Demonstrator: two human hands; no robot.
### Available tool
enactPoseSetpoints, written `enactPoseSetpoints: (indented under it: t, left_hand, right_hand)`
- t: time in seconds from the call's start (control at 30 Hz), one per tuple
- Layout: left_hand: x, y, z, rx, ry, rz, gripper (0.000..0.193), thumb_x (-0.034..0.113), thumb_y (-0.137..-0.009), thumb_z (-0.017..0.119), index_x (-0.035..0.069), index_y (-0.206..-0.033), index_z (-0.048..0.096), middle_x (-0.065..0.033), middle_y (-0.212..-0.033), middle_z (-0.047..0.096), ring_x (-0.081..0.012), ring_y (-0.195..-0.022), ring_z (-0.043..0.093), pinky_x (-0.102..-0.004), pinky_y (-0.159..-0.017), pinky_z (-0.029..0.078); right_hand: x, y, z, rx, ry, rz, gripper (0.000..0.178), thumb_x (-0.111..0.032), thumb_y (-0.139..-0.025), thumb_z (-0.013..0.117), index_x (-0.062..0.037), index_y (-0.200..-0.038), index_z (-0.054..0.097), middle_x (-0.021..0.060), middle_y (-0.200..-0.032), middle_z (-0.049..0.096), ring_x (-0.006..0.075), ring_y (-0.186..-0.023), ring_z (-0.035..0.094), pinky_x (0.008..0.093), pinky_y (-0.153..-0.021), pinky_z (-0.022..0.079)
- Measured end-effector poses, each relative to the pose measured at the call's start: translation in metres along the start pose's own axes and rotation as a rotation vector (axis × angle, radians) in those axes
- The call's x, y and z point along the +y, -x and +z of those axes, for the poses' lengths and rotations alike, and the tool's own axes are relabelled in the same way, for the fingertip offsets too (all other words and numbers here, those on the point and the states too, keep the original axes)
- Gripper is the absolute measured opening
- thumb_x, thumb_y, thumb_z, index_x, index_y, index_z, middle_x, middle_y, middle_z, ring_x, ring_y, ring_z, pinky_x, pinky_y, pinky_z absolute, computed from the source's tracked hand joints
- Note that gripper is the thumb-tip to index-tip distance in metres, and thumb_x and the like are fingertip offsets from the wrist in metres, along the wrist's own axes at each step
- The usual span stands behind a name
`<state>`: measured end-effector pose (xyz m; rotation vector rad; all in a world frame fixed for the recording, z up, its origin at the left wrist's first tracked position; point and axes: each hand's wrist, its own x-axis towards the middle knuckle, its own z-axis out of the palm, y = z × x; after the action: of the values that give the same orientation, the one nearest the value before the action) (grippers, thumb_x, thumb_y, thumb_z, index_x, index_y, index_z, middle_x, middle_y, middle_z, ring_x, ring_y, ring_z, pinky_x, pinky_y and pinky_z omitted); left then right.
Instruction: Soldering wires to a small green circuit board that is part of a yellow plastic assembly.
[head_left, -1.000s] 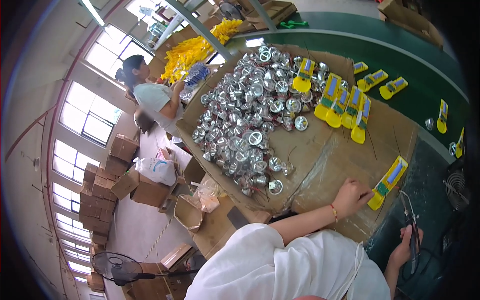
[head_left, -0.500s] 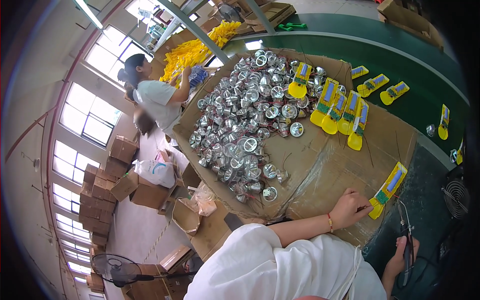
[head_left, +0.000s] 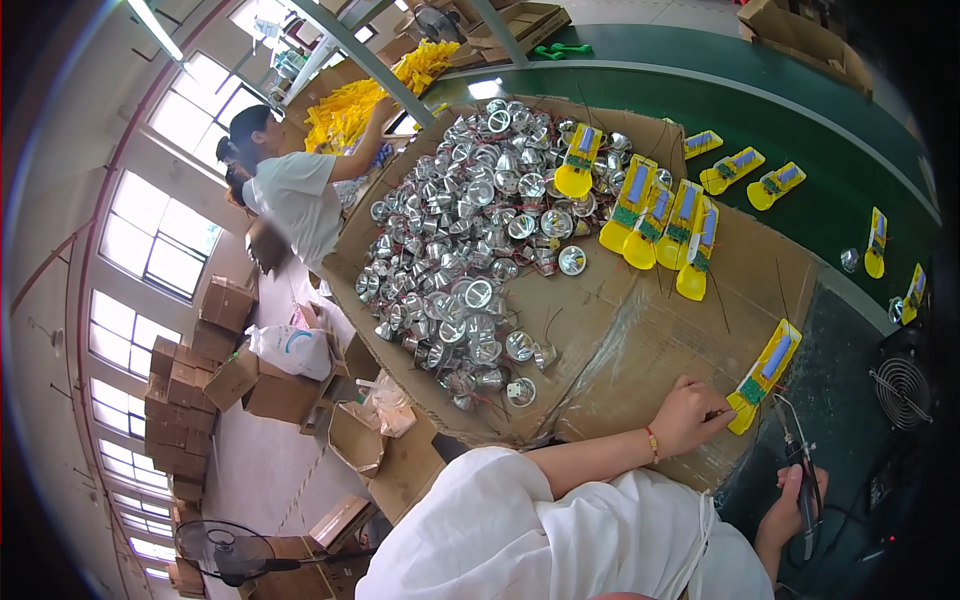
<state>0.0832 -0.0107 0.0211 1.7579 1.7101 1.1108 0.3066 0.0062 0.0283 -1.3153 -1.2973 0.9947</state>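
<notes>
On the cardboard at the right lies a yellow plastic housing half [head_left: 765, 375] with a blue-grey cylindrical cell and a small green circuit board; thin wires stick out. My left hand [head_left: 690, 418] is closed, fingertips pinched together at the rounded lower end of this housing. Whatever is between those fingers is too small to make out. My right hand [head_left: 795, 505] is wrapped around the dark handle of a soldering iron [head_left: 808, 480]. Its bent metal tip points up beside the housing's right edge, close to the board; whether it touches cannot be told.
A large cardboard tray [head_left: 600, 400] holds a heap of silver reflector cups [head_left: 470, 240] with wires. Several finished-looking yellow housings [head_left: 665, 215] lie at its right side, others on the green conveyor [head_left: 800, 125]. A round fan grille [head_left: 902, 390] stands far right. Another person [head_left: 295, 195] works at back left.
The view has shifted slightly, moving the scene a little left. The soldering iron's tip has come nearer the yellow housing. At the back, the other person's arm has reached farther forward.
</notes>
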Motion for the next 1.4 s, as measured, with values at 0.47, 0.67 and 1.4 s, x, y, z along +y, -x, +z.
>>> enactPoseSetpoints:
  t: [0.47, 0.67, 1.4]
  left_hand:
    - [0.007, -0.008, -0.015, 0.066, 0.215, -0.173, 0.006, 0.007, -0.075, 0.066, 0.002, -0.073, 0.064, -0.0088, -0.077, 0.057, -0.0221, -0.075, 0.053, -0.031, -0.062, 0.045]
    - [-0.003, -0.016, -0.009, 0.024, 0.115, -0.155, 0.009, 0.01, -0.076, 0.068, 0.001, -0.075, 0.065, -0.0086, -0.081, 0.058, -0.0205, -0.075, 0.052, -0.029, -0.062, 0.043]
    - [0.003, -0.027, -0.001, -0.066, 0.158, -0.305, 0.012, 0.012, -0.077, 0.066, 0.0, -0.072, 0.064, -0.0076, -0.076, 0.058, -0.0187, -0.066, 0.053, -0.0297, -0.059, 0.043]
  right_hand:
    - [-0.012, 0.003, 0.005, -0.057, -0.151, -0.054, 0.024, -0.009, -0.078, 0.066, 0.0014, -0.094, 0.052, 0.0098, -0.072, 0.061, 0.0125, -0.061, 0.059, 0.0228, -0.055, 0.048]
    - [-0.016, 0.006, 0.01, -0.111, -0.12, 0.004, 0.019, -0.007, -0.078, 0.067, 0.0011, -0.088, 0.053, 0.0047, -0.07, 0.06, 0.0065, -0.061, 0.054, 0.0201, -0.055, 0.044]
    - [-0.013, -0.005, 0.025, -0.083, -0.307, 0.125, 0.015, -0.008, -0.081, 0.065, 0.0006, -0.086, 0.054, 0.0071, -0.07, 0.061, 0.0094, -0.062, 0.058, 0.0209, -0.056, 0.046]
